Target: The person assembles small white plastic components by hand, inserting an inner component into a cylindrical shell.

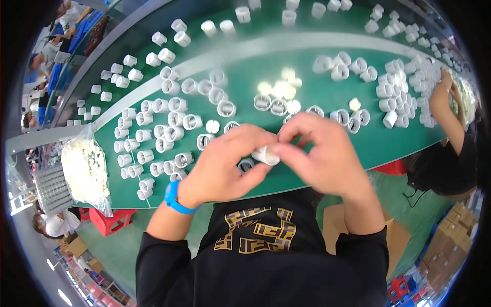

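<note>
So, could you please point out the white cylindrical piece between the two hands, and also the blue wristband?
White cylindrical piece (263, 154): head view, on its side wall.
Blue wristband (172, 192): head view, on its wide part.

No wording could be read with certainty: the black T-shirt (245, 279) at the lower centre of the frame bore a blocky, letter-like gold print (273, 230) across its front.

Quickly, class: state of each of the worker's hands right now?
Left hand: closed, holding a white cup.
Right hand: fingers curled in at that cup; whether they grip it cannot be told.
</note>
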Tool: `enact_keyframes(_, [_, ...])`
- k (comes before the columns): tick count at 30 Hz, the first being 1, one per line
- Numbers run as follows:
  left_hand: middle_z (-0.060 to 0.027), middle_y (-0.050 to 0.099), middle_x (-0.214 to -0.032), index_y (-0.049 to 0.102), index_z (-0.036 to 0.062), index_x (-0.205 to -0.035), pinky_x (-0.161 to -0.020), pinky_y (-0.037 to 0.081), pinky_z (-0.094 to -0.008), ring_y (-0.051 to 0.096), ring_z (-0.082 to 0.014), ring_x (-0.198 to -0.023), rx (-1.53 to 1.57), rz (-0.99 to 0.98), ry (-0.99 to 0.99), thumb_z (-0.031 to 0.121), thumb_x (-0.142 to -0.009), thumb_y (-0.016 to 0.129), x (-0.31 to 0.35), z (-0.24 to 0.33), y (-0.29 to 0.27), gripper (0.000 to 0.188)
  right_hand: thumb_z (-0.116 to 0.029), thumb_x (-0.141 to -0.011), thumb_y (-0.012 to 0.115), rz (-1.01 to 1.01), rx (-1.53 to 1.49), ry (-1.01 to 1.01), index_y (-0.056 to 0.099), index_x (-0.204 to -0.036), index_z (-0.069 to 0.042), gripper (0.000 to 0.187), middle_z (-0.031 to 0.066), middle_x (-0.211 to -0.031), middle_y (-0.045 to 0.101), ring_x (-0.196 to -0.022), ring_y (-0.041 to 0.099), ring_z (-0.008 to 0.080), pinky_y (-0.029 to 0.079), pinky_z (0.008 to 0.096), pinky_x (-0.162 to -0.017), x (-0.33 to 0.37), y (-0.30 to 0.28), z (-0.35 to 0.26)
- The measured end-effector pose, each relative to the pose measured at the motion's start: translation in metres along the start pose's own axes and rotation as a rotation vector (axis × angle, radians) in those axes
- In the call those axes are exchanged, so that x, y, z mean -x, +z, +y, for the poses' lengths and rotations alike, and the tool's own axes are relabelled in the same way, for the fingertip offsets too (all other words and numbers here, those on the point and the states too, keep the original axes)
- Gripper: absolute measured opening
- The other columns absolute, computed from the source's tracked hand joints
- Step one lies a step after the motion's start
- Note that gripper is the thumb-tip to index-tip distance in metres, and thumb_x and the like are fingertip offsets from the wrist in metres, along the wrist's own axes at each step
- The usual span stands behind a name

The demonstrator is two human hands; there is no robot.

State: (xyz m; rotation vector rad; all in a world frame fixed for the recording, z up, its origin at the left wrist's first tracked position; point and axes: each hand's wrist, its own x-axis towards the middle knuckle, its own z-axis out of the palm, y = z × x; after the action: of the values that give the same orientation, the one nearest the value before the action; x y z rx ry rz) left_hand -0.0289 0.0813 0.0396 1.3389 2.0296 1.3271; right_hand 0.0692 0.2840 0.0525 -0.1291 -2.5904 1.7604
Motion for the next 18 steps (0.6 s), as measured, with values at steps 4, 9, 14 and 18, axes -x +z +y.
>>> enact_keyframes(4, [-0.0145,0.071,-0.108,0.062,0.0032,-0.118,-0.086,0.055,-0.0379,0.071,-0.0317,-0.097,-0.228,0.084,-0.117,0.006,-0.081,0.071,-0.062,-0.024,-0.033,0.039,-0.010,-0.084,0.079,0.290,0.294,-0.085,0.071,-0.101,-0.003,0.020,0.0102,-0.091,0.070,-0.080,0.069,0.0230,0.056,0.0321,-0.073,-0.047,-0.027,0.035])
enact_keyframes(9, [-0.0189,0.062,-0.132,0.068,0.0063,-0.114,-0.103,0.049,-0.0471,0.057,-0.0404,-0.124,-0.683,0.175,0.108,0.013,-0.083,0.076,-0.156,-0.101,-0.060,0.033,-0.012,-0.085,0.075,0.015,0.636,0.075,0.071,-0.100,-0.003,0.018,0.0175,-0.095,0.071,-0.089,0.069,0.0370,0.055,0.0450,-0.077,-0.080,-0.029,0.055])
enact_keyframes(14, [-0.0188,0.052,-0.148,0.071,0.0074,-0.120,-0.119,0.035,-0.0508,0.039,-0.0421,-0.146,-0.963,-0.028,-0.116,0.022,-0.081,0.080,-0.207,-0.137,-0.050,0.043,-0.009,-0.089,0.071,0.058,0.604,0.066,0.071,-0.097,-0.003,0.010,0.0155,-0.090,0.070,-0.083,0.067,0.0361,0.053,0.0448,-0.074,-0.075,-0.036,0.062])
enact_keyframes(18, [-0.0176,0.056,-0.145,0.071,0.0056,-0.123,-0.118,0.037,-0.0491,0.043,-0.0396,-0.143,-0.941,-0.024,-0.056,0.022,-0.082,0.079,-0.215,-0.132,-0.041,0.045,-0.008,-0.088,0.074,0.105,0.430,0.067,0.072,-0.097,-0.003,0.010,0.0128,-0.089,0.070,-0.081,0.068,0.0330,0.054,0.0406,-0.072,-0.034,-0.046,0.032])
